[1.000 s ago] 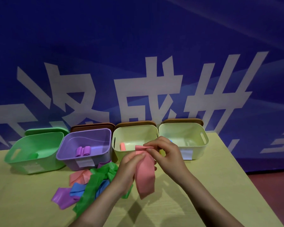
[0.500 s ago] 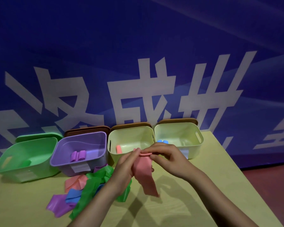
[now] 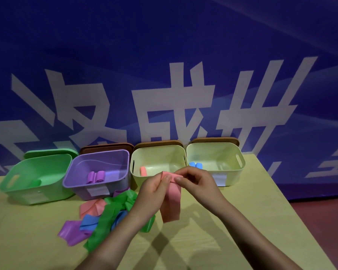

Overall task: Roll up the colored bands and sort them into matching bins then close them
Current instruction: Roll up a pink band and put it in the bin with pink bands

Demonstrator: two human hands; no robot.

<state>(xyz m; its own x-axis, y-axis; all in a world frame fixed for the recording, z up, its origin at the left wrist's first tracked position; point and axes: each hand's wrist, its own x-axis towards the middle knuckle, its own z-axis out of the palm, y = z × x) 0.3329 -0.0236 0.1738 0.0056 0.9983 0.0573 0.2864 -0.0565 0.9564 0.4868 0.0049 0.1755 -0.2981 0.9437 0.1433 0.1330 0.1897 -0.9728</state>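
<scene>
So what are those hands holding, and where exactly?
A pink band, pinched at its top end by both the left hand and the right hand; the rest hangs loose toward the table.

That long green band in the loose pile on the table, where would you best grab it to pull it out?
Probably the near end of the green band, pinched from above on the person's left side. That end lies on top of the purple band with nothing over it, while its far part runs under the left hand and tangles with the other bands.
</scene>
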